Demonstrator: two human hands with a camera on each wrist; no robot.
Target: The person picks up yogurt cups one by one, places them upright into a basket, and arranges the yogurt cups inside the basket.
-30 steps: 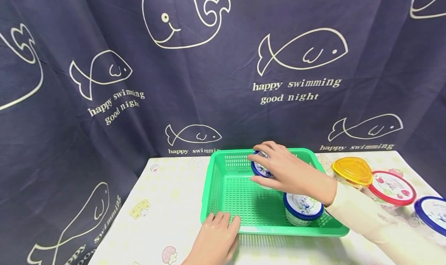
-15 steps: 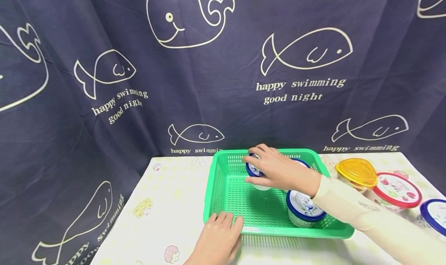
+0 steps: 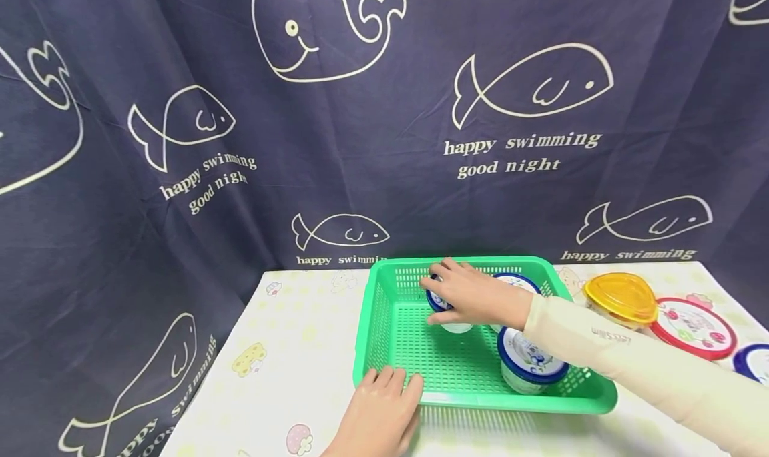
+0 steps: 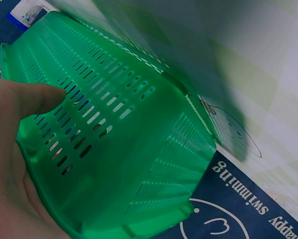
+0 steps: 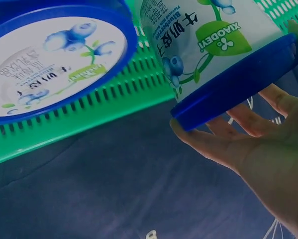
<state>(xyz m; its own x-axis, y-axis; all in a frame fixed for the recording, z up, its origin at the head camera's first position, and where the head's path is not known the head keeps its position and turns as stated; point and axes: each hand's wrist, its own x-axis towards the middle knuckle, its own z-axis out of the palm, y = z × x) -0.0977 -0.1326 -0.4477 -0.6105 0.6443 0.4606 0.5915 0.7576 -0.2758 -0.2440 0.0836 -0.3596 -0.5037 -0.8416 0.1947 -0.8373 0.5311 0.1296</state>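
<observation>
A green perforated basket point(image 3: 480, 398) stands on the table. My left hand point(image 3: 380, 413) grips its near left rim, fingers over the edge; in the left wrist view the thumb point(image 4: 39, 98) presses on the outer wall. Inside the basket's back middle, my right hand point(image 3: 468, 298) holds a blue-lidded blueberry tub point(image 5: 213, 50) by its lid, fingers around the lid's edge. Whether the tub's base touches the basket floor I cannot tell. Two more blue-lidded tubs sit at the basket's right: one in front point(image 3: 533, 358), the other behind point(image 3: 517, 281), partly hidden by my right arm.
Right of the basket stand a yellow-lidded container point(image 3: 621, 298), a red-lidded tub point(image 3: 693, 327) and another blue-lidded tub point(image 3: 753, 362), partly behind my sleeve. A dark blue curtain point(image 3: 414, 197) hangs at the back edge of the pale patterned table point(image 3: 288, 357).
My right hand has moved left and lower within the basket with the blueberry tub, uncovering the tub at the back right. My left hand keeps its hold on the rim.
</observation>
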